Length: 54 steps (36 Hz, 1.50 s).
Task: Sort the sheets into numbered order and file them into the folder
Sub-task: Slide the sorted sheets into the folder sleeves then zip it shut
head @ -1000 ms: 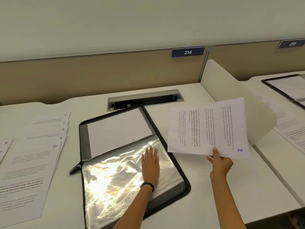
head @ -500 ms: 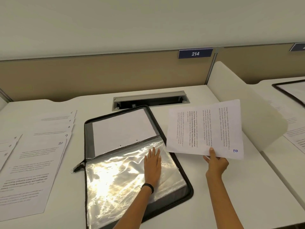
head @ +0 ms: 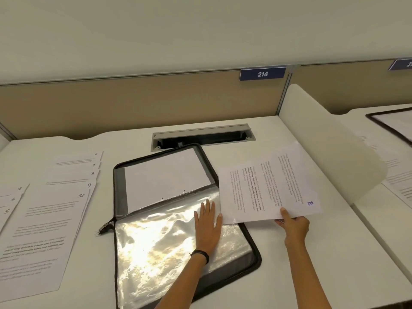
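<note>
A black zip folder lies open on the desk, a white sheet filed in its far half and shiny clear sleeves covering its near half. My left hand lies flat on the sleeves near their right edge, fingers straight. My right hand pinches the near edge of the sheet marked 2, held turned sideways; its left edge overlaps the folder's right side and touches my left fingers. Numbered sheets 6 to 10 are fanned on the left, with sheets 3 to 5 at the left edge.
An open cable tray is set into the desk behind the folder. A white curved divider stands on the right. Beyond it another desk holds a second folder and papers. A tan partition with a 214 label backs the desk.
My right hand has brought sheet 2 leftward and lower, so its edge now overlaps the folder and reaches my left hand. My left hand stays flat on the sleeves.
</note>
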Each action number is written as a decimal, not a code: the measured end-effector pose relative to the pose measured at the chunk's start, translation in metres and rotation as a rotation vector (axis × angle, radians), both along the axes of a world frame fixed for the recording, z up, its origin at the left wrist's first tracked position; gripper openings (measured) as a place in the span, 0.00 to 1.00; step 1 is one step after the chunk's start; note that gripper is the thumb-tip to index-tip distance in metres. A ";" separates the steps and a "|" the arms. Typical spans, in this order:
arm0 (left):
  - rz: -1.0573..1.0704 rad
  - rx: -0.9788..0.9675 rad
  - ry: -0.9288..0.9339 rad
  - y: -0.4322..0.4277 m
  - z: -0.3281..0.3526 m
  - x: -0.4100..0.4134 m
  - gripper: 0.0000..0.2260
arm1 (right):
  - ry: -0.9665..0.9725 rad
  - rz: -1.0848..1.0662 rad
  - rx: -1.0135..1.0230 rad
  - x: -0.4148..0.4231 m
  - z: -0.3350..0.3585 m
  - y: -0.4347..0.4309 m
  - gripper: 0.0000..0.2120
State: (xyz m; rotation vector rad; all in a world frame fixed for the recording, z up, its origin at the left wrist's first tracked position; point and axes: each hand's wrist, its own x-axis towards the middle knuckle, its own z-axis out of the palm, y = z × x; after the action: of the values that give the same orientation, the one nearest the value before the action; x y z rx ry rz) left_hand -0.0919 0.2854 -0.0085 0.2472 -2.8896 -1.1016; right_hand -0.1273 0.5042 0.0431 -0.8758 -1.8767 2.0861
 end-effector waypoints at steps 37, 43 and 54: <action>-0.323 -0.255 0.039 -0.001 0.001 -0.018 0.35 | -0.217 0.203 0.072 0.010 -0.021 0.056 0.19; -0.325 -0.232 0.079 -0.002 -0.007 -0.018 0.38 | -0.196 0.158 0.097 0.006 -0.026 0.049 0.23; -0.268 -0.206 0.084 -0.013 -0.017 -0.024 0.33 | -0.136 -0.064 0.813 -0.022 -0.028 0.008 0.38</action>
State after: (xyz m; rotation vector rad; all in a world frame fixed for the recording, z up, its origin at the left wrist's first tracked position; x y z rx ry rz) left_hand -0.1162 0.2729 -0.0257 -0.1932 -2.9904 -0.8079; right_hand -0.1494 0.5125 0.0147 -0.8375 -2.4120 1.0492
